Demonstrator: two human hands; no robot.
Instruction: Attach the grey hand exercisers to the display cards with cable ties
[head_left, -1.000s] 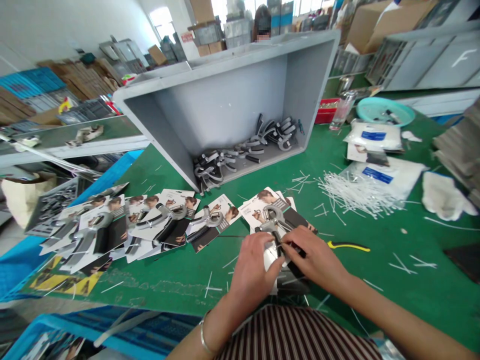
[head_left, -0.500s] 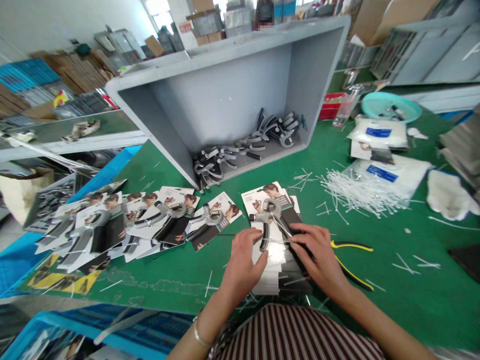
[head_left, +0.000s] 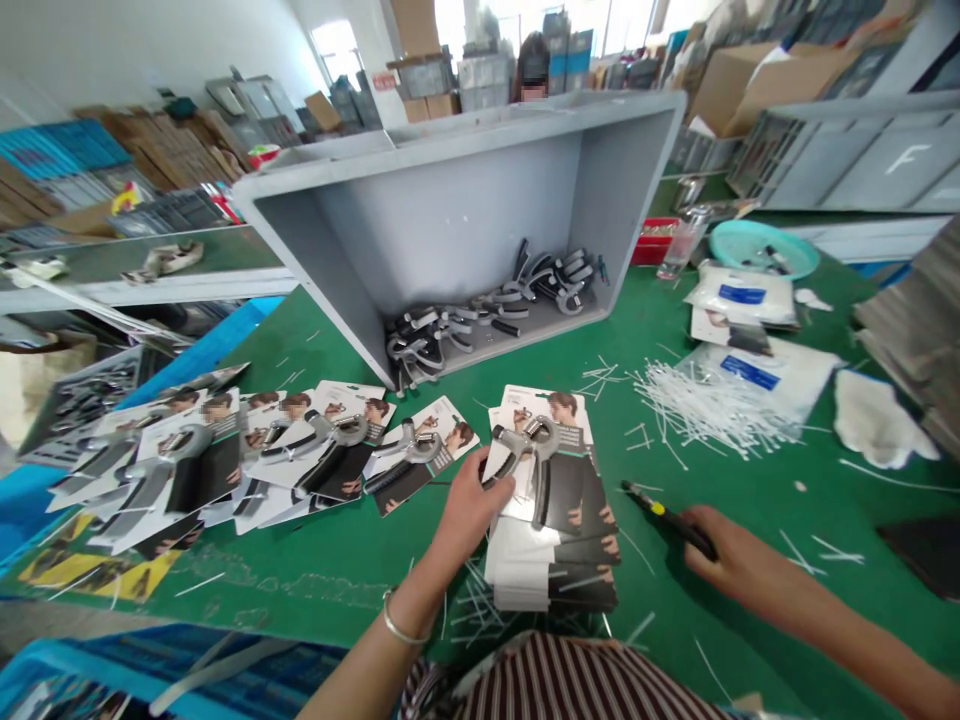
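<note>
A grey-and-black hand grip strengthener (head_left: 546,485) lies on the top printed card (head_left: 577,415) of a stack in front of me. My left hand (head_left: 471,505) is closed on the left edge of that card and the strengthener's left handle, its fingertips partly hidden beneath. Off to the right, my right hand (head_left: 709,550) is wrapped round the handles of a pair of cutting pliers (head_left: 664,515), whose jaws point up and left over the green table. Thin white cable ties (head_left: 476,605) lie scattered by the stack.
Behind the stack a grey crate (head_left: 465,215) on its side holds several more strengtheners (head_left: 427,335). Carded strengtheners (head_left: 161,470) overlap at left. Right of centre lie a heap of cable ties (head_left: 712,410), plastic bags (head_left: 750,295) and a white glove (head_left: 881,420).
My right hand has left the strengthener and picked up the pliers from the table, swinging them right of the stack. My left hand has stayed at the card's left side.
</note>
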